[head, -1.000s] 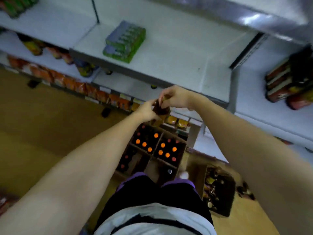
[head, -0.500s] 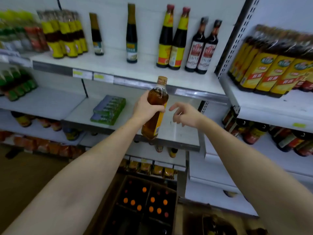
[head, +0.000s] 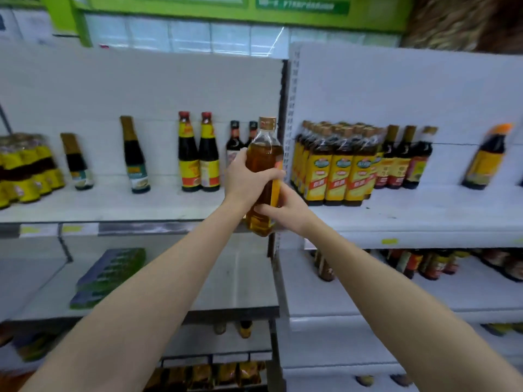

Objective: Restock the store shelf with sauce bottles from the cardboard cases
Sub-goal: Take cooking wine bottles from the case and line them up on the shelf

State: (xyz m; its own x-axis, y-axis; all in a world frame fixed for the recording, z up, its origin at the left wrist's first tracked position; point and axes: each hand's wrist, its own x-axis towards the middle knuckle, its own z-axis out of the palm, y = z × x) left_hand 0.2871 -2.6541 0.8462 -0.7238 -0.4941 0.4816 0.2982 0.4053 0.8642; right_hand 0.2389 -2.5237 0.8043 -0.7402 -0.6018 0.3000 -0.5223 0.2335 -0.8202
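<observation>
An amber sauce bottle with a tan cap and a yellow label is held upright in front of the white shelf. My left hand grips its middle, fingers curled round the body. My right hand holds its lower part from the right side. The bottle hangs in the air at the seam between the two shelf bays, its base just below the shelf's front edge. The cardboard cases are out of view.
Dark sauce bottles with red caps stand left of the held bottle, and two small dark ones sit behind it. Yellow-labelled shrink-wrapped bottles fill the right bay. A green pack lies on the shelf below.
The view tilted up from the floor cases to the upper shelf. The bottle rose with my left hand, and my right hand came back onto its lower part.
</observation>
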